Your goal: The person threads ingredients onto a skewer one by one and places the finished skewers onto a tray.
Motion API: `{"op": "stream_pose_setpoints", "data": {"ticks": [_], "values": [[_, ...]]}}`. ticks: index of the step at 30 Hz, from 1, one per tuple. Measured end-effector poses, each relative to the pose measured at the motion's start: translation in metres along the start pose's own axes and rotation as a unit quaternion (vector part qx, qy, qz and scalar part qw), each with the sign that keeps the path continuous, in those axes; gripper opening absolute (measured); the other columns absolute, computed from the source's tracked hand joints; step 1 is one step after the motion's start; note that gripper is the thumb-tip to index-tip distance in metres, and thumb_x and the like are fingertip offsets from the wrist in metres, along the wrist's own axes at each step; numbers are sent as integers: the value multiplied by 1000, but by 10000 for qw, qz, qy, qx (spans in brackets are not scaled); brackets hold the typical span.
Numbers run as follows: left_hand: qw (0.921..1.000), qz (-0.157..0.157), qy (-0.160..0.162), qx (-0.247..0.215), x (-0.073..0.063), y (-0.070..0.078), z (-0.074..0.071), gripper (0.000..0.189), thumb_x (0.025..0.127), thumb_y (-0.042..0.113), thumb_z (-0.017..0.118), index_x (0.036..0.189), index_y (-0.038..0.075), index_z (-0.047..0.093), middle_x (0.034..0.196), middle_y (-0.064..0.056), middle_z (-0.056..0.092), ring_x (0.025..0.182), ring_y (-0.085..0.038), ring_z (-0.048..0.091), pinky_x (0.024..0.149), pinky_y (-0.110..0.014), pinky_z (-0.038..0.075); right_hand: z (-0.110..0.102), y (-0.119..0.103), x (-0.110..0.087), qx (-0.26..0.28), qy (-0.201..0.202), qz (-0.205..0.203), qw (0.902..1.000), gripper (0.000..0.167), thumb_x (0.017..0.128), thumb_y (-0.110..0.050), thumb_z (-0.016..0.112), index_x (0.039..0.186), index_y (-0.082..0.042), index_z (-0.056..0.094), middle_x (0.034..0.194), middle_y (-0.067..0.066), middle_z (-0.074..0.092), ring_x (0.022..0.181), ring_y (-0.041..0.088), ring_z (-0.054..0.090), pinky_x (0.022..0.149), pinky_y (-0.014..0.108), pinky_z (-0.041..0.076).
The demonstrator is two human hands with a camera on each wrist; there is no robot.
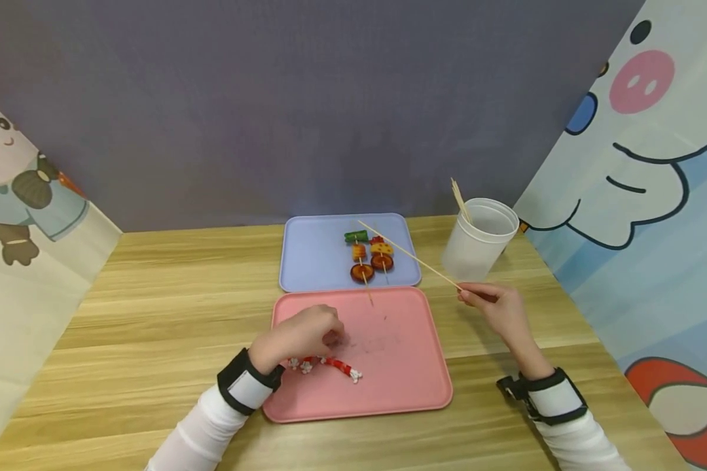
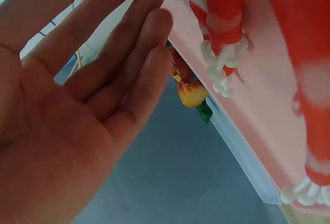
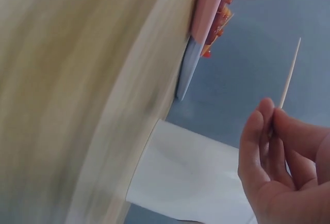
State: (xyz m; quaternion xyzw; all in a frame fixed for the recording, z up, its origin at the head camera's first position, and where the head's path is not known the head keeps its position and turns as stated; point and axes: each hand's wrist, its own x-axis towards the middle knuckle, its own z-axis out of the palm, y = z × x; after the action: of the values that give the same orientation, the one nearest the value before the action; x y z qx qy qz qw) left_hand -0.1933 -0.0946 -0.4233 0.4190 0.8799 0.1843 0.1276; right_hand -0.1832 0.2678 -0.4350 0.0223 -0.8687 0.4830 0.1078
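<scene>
My right hand (image 1: 497, 311) pinches a thin bamboo skewer (image 1: 411, 256) near one end, between thumb and fingertips. The skewer slants up to the left, and its far part overlaps the blue tray (image 1: 312, 255) in the head view. My left hand (image 1: 306, 333) hangs over the pink tray (image 1: 389, 399), its fingers loosely bent with nothing held in the left wrist view. Close to it lie red toy food pieces with white knobbed ends (image 1: 338, 366), partly hidden by the hand and wrist in the head view.
Two skewers of toy food (image 1: 362, 273) lie on the blue tray, one with its tip reaching over the pink tray. A white cup (image 1: 477, 245) with several skewers (image 1: 458, 196) stands at the back right. A grey panel (image 1: 259, 118) rises behind the wooden table (image 1: 171, 314).
</scene>
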Motion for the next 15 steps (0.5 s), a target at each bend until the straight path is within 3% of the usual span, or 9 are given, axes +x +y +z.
{"op": "stream_pose_setpoints", "data": {"ticks": [4,9,15], "values": [[9994,-254,-234,-30,-1,4,2,16,73,3,76,86,11,73,76,1,64,68,-8,50,63,-21,45,0,0,-1,-225,119,-87,9996,22,83,-11,72,102,1,73,89,21,72,70,-12,63,65,8,49],[9976,-459,-513,-88,-2,9,4,24,64,-4,76,80,13,70,71,4,61,64,-8,49,58,-20,43,0,1,0,-367,208,-123,9990,20,83,-10,72,100,0,74,87,20,72,70,-14,62,65,7,48],[9981,-408,-431,-161,-1,9,6,21,64,-4,77,67,14,66,58,8,51,54,-6,45,50,-19,39,-1,3,1,-562,273,-108,9980,18,83,-8,72,99,0,74,87,19,72,68,-17,59,64,5,47]]}}
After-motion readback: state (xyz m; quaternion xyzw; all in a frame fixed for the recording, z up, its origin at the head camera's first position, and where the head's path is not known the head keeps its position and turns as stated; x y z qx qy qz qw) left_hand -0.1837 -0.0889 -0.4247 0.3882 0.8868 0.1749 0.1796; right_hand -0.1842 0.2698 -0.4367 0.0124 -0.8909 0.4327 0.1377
